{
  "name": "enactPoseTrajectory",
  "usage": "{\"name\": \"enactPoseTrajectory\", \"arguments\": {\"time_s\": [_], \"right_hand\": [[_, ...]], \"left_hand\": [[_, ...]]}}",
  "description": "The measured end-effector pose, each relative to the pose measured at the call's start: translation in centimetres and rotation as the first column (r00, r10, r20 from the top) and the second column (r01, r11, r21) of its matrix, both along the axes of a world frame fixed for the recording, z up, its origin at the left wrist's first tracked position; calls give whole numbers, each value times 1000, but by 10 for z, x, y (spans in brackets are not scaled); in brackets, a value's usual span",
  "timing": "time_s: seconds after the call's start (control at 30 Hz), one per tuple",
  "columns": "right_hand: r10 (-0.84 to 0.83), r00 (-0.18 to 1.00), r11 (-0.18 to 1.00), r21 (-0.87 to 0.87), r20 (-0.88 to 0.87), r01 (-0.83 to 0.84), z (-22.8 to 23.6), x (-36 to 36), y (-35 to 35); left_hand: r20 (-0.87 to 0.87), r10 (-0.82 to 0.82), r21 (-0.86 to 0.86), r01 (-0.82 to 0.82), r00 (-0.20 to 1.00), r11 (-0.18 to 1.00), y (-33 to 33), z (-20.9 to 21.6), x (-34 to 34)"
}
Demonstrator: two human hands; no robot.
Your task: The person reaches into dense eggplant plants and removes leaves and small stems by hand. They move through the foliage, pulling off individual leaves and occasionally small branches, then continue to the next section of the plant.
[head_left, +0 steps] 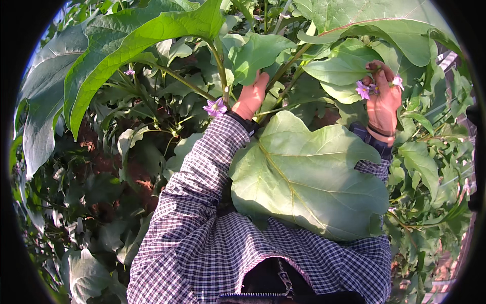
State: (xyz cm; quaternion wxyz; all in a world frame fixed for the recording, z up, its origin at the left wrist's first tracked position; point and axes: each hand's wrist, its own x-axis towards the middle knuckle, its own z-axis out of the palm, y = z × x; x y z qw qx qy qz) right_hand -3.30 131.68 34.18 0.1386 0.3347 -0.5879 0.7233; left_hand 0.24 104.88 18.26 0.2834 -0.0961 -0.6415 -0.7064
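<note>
Large lobed green leaves and purple star-shaped flowers surround my hands, on what looks like an eggplant plant. My left hand (250, 96) reaches in among the stems, touching a broad leaf (263, 53). That leaf hides most of its fingers. Just left of the wrist hangs a purple flower (215, 107). At the right, my right hand (383, 104) is raised with fingers bent and closed around small purple flowers (363, 90), which show on both sides of the fingers. One big pale leaf (309, 175) spreads between my forearms and covers part of the right one.
A large curved leaf (136, 45) arches over the upper left, and another leaf (379, 25) overhangs the upper right. Thick green stems (221, 66) rise near my left hand. Dense shaded foliage fills the left side. Sunlit plants (430, 167) stand along the right.
</note>
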Motion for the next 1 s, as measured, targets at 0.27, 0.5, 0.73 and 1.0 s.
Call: {"name": "enactPoseTrajectory", "arguments": {"time_s": [0.27, 0.5, 0.73, 1.0], "right_hand": [[-222, 808, 926, 378, 545, -1, -153, 75, 168], [-139, 888, 781, 600, 439, -174, -139, 49, 172], [118, 953, 735, 621, 280, -273, -15, 42, 86], [249, 924, 449, 810, 291, -376, 15, 76, -34]], "left_hand": [[28, -302, -532, 270, 953, 802, -9, -5, 192], [111, -421, -583, 402, 900, 706, 30, -34, 226], [36, -383, -556, 337, 923, 759, 28, -39, 226], [24, 46, 172, -50, 999, 984, -66, -30, 196]]}}
